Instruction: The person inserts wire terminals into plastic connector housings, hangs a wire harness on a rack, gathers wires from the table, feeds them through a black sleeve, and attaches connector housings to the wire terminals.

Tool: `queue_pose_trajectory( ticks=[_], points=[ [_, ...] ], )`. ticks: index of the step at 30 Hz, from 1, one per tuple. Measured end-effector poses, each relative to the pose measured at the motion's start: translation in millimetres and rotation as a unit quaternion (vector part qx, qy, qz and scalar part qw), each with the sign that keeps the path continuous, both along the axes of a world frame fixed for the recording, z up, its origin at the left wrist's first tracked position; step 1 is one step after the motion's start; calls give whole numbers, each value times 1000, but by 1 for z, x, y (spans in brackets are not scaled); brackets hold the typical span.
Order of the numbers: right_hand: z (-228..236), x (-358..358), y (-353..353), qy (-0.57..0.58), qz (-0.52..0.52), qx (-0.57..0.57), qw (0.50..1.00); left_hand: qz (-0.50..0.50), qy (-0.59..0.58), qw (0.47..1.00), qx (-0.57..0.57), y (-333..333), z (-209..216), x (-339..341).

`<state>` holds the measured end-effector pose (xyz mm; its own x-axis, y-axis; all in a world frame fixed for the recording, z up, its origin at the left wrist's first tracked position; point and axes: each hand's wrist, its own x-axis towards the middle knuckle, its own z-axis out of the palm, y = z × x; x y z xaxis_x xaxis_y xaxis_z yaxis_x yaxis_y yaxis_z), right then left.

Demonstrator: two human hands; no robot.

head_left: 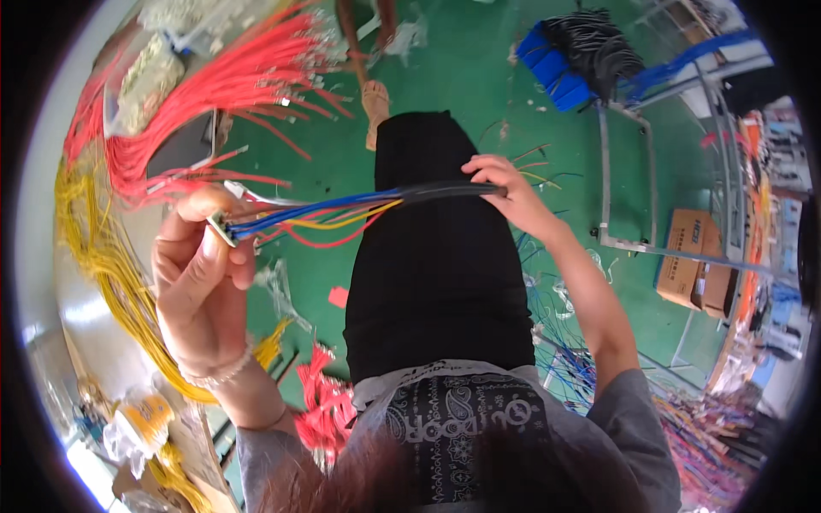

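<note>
The left hand [201,274] pinches a small pale connector [221,227] between thumb and fingers, its grip pressed together on the plug where the loose wires enter. From there a wire harness [342,208] of blue, yellow and red leads runs to the right, gathered into a black sleeve [445,190]. The right hand [505,192] closes its grip around that sleeve, fingers curled over it, so the harness hangs taut between both hands above the lap, clear of the green floor [462,77]. Held that way, the separate leads fan out near the connector where they can be seen.

On the surface [51,282] at the person's left lie heaps of red wires [222,85] and yellow wires [103,256] along its edge. On the floor beyond stands a blue bin [552,73] holding black cables [594,47]; cardboard boxes [688,256] sit to the right, contents hidden.
</note>
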<state>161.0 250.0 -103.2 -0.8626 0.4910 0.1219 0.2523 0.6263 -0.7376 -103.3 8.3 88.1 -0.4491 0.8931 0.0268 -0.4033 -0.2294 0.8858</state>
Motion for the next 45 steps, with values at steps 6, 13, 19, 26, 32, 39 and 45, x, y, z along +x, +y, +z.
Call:
queue_pose_trajectory(
  ticks=[6, 13, 19, 26, 32, 39, 45],
  points=[
    [104, 57, -11, -298, -215, 138, 920, 184, 628, 755, -36, 46, 14, 41],
    [293, 90, -107, -129, -294, 260, 911, -183, 564, 775, 219, 148, 2, 185],
    [243, 249, -158, 149, -371, -59, 915, -244, 376, 847, 287, 217, 107, 236],
    [120, 317, -257, 132, -467, -74, 871, -337, 134, 888, 282, 290, 187, 346],
    [349, 408, -329, 494, -607, 75, 618, -271, 158, 919, 240, 321, 172, 447],
    [652, 494, -318, 172, -583, 573, 550, -435, 41, 805, 401, 251, 229, 610],
    [807, 597, -287, 158, -616, 368, 678, -412, 193, 757, 470, 245, 376, 748]
  ],
)
